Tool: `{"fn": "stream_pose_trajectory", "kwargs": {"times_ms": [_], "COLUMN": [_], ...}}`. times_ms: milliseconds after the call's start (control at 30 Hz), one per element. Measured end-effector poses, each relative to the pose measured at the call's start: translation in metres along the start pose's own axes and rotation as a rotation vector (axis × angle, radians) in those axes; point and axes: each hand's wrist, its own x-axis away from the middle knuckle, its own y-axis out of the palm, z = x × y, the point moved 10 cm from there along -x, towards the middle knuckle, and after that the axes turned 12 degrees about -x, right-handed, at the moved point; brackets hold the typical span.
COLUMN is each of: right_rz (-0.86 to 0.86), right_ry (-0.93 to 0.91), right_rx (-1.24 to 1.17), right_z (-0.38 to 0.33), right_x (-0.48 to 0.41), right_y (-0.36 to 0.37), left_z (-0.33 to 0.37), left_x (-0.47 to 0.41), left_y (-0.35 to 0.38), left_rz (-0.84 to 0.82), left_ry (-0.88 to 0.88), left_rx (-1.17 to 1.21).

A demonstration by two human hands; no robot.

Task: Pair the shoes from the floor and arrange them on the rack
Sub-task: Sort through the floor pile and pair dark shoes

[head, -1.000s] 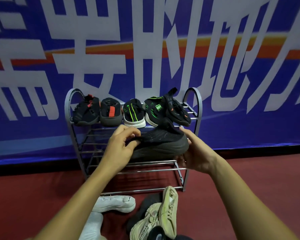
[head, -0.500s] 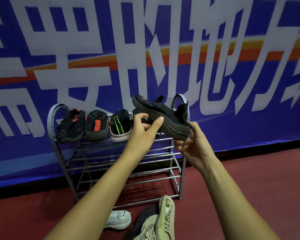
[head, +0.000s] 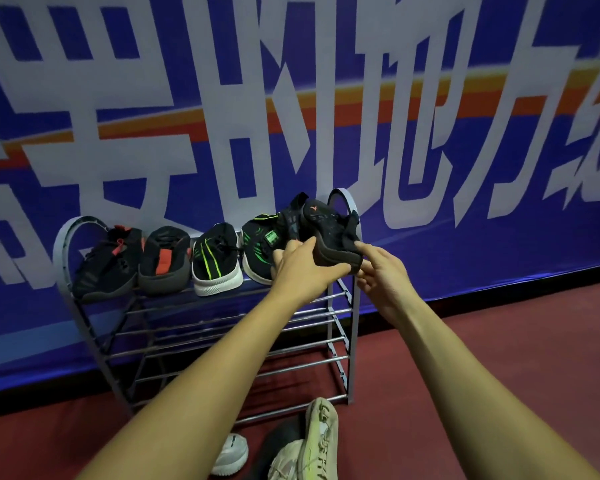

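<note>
A blue banner point(head: 465, 98) with large white characters and an orange stripe fills the wall across the upper frame, meeting a dark red floor point(head: 499, 358) that runs open to the right of a metal rack point(head: 58, 258) with arched ends and tiers of thin rods. At the right end of the top tier, centre frame, a person's left hand point(head: 305, 268) grips a black shoe point(head: 329, 233) between thumb and fingers, while the right hand point(head: 385, 275) pinches its heel, forefinger laid straight on top and the other fingers curled under the sole (the shoe tilts, toe up, against the rack's right arch). Along the same tier, from the left, stand a black shoe with red laces point(head: 104, 268), a black shoe with a red patch point(head: 165, 261), a yellow-striped shoe point(head: 215, 261) on a white sole, a green-marked shoe point(head: 260, 247) and another dark shoe point(head: 291, 216) just behind the held one. On the floor in front of the rack, at the lower centre edge, lie cream shoes point(head: 321, 441), a white shoe point(head: 231, 453) and a dark shoe point(head: 278, 441), close together.
</note>
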Motion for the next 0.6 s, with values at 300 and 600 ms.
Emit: {"fn": "stream_pose_trajectory", "kwargs": {"times_ms": [300,600], "right_rz": [-0.012,0.071], "right_ry": [0.040,-0.025], "right_rx": [0.107,0.128], "right_z": [0.010,0.012], "right_x": [-0.007,-0.021], "right_y": [0.002,-0.013], "left_z": [0.006,-0.004], "left_x": [-0.031,-0.039], "left_y": [0.006,0.015], "left_rz": [0.162,0.159], "left_ry": [-0.058,-0.055], "left_rx": [-0.155,-0.192]}}
